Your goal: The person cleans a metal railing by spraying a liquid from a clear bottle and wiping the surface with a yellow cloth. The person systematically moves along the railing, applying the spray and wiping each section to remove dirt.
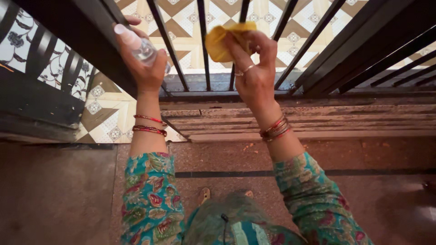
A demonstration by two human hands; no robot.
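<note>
— What has each hand got?

— The left hand [146, 68] is wrapped shut around a clear bottle [144, 49], white cap uppermost, held just left of the bar [205, 45] being wiped. The right hand [252, 68] pinches a yellow cloth [221, 41] between thumb and fingers; the cloth is bunched and pressed against the railing [318, 41], between that bar and the next one to its right.

— Does the cloth go round the bar?

— I can't tell. It sits against the bars, but whether it wraps one or only touches the face is hidden by the folds.

— How would you do this wipe well?

— In my judgement, fold the cloth round the bar so it cleans all sides at once, then draw it along the length down to the bottom rail [218, 95]. Keep the grip firm; a loose pinch lets the cloth slip through the gap to the patterned tiles [190, 27] beyond.

— And the bottle?

— Keep it upright and clear of the bar, so it doesn't knock the metal or drip.
</note>
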